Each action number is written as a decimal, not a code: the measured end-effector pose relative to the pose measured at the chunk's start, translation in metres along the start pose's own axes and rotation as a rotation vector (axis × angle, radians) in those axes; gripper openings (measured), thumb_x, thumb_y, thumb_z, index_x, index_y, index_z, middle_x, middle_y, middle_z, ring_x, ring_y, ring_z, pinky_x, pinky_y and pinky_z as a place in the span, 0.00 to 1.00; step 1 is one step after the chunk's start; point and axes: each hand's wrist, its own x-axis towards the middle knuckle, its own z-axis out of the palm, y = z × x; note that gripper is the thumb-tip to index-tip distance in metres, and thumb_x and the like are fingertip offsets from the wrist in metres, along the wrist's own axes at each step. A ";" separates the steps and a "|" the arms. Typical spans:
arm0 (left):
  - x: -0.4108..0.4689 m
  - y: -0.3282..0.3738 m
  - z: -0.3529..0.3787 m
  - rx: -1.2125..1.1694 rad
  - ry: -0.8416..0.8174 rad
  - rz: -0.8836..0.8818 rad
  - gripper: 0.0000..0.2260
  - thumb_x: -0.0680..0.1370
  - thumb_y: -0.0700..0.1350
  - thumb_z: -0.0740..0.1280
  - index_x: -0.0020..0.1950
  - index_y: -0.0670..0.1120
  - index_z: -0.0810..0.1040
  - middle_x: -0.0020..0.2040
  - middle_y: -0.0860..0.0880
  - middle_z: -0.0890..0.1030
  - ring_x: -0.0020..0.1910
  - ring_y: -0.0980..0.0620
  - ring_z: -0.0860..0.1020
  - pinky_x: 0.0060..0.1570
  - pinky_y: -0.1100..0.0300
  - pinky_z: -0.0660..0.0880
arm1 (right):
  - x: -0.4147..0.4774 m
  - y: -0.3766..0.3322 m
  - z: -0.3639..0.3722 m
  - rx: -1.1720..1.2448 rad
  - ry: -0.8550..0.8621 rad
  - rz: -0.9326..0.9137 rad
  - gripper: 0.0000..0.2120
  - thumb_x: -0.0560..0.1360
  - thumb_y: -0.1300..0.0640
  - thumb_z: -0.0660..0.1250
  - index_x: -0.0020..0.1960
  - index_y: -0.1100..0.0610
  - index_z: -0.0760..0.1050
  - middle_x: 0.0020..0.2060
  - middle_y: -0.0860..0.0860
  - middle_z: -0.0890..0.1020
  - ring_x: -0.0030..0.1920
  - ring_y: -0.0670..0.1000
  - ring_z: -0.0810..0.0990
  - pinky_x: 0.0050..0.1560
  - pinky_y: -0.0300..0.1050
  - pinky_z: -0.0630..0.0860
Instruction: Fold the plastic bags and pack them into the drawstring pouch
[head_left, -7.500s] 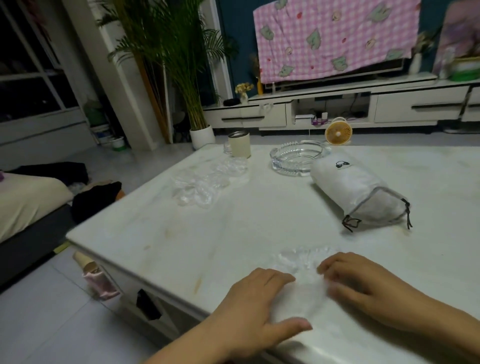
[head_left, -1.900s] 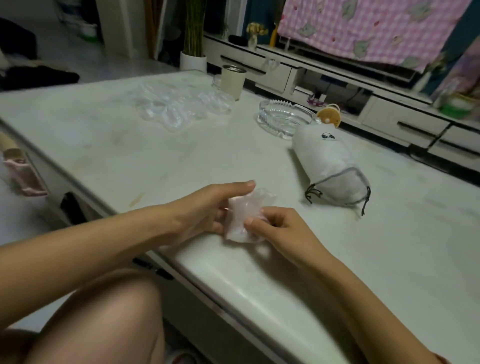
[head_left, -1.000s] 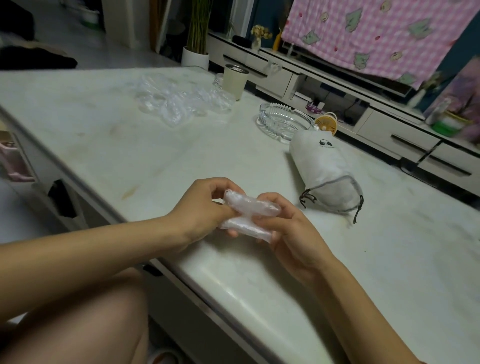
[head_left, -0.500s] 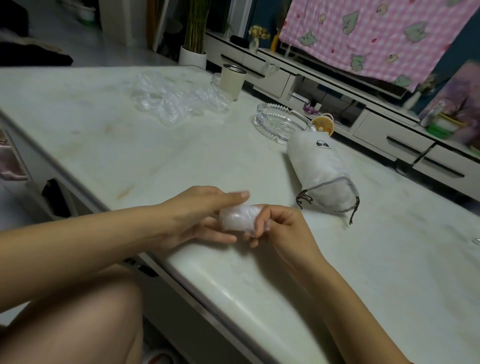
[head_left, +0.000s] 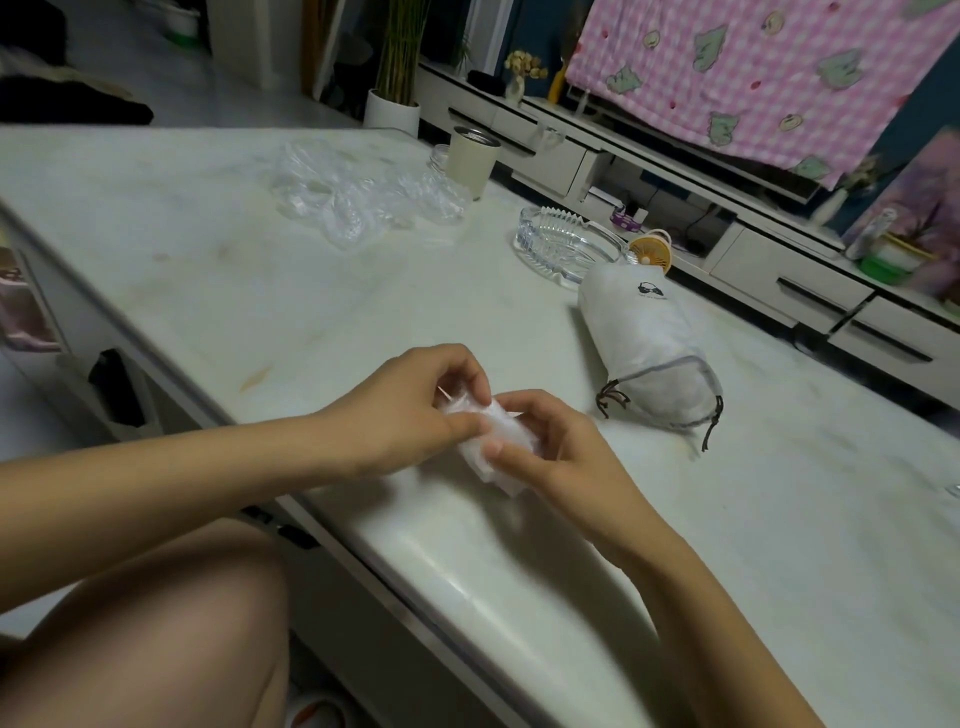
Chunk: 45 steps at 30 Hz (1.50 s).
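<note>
At frame centre the left hand (head_left: 408, 415) and right hand (head_left: 563, 457) pinch a folded plastic bag (head_left: 485, 441), both covering much of it. The mouth of the drawstring pouch (head_left: 644, 343), centre right, is unclear.

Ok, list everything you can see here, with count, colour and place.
folded plastic bag: one, whitish, between both hands
loose plastic bags: one pile, clear, table's far left
drawstring pouch: one, white, right of the hands
ashtray: one, clear glass, behind the pouch
cup: one, cream, beside the pile
fan: one, orange, beyond the ashtray
table: one, pale marble, foreground
cloth: one, pink checked, top right
left hand: one, pinches folded bag
right hand: one, grips folded bag
</note>
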 end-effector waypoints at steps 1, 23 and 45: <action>0.000 0.000 -0.001 -0.019 0.009 0.002 0.09 0.72 0.40 0.73 0.40 0.52 0.75 0.42 0.50 0.79 0.36 0.52 0.76 0.40 0.63 0.73 | 0.000 0.001 0.000 -0.005 0.030 0.009 0.09 0.74 0.64 0.69 0.53 0.56 0.76 0.43 0.52 0.81 0.40 0.48 0.78 0.42 0.43 0.77; 0.022 0.018 0.030 -0.570 -0.118 -0.521 0.09 0.80 0.45 0.61 0.50 0.43 0.80 0.42 0.45 0.79 0.38 0.51 0.77 0.40 0.61 0.76 | 0.000 0.010 0.001 0.452 0.194 -0.066 0.11 0.66 0.58 0.69 0.46 0.60 0.83 0.47 0.50 0.85 0.51 0.45 0.81 0.52 0.36 0.76; 0.068 0.017 0.071 -0.101 0.149 -0.028 0.07 0.66 0.37 0.71 0.33 0.48 0.76 0.30 0.49 0.78 0.35 0.50 0.78 0.41 0.53 0.76 | 0.009 0.013 -0.044 0.524 0.587 0.075 0.04 0.71 0.66 0.69 0.42 0.59 0.77 0.39 0.56 0.80 0.41 0.52 0.79 0.52 0.51 0.78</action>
